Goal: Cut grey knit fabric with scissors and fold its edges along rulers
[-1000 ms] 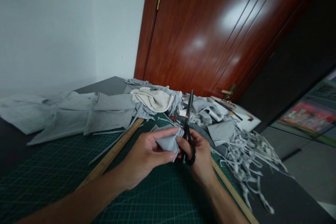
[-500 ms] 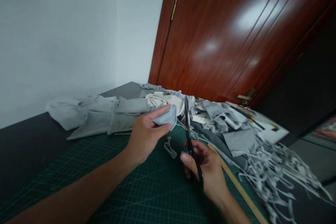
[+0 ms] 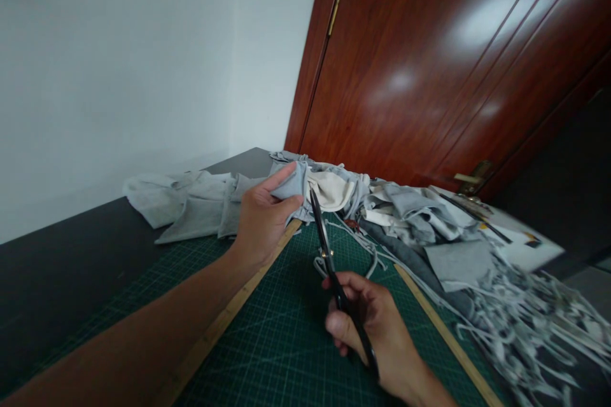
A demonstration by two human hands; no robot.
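My left hand (image 3: 261, 216) pinches a small piece of grey fabric (image 3: 291, 183) between thumb and fingers, above the far part of the green cutting mat (image 3: 267, 343). In my right hand (image 3: 363, 324) is a pair of black scissors (image 3: 329, 261), its blades pointing up and away. The blade tips look nearly closed and lie close to the fabric's right edge; whether they touch it I cannot tell. Thin cut strips (image 3: 363, 238) lie on the mat behind the scissors.
Grey fabric pieces (image 3: 200, 210) lie at the left back, with a cream cloth (image 3: 331, 189) beyond my hand. A heap of trimmed strips (image 3: 520, 324) covers the right side. One wooden ruler (image 3: 449, 337) lies right, another (image 3: 238, 299) beside my left forearm. A brown door (image 3: 391, 76) stands behind.
The scissors have tilted left, bringing their tips beside the fabric's edge. The view has shifted, and a wooden ruler now shows by my left forearm. Both hands keep their hold.
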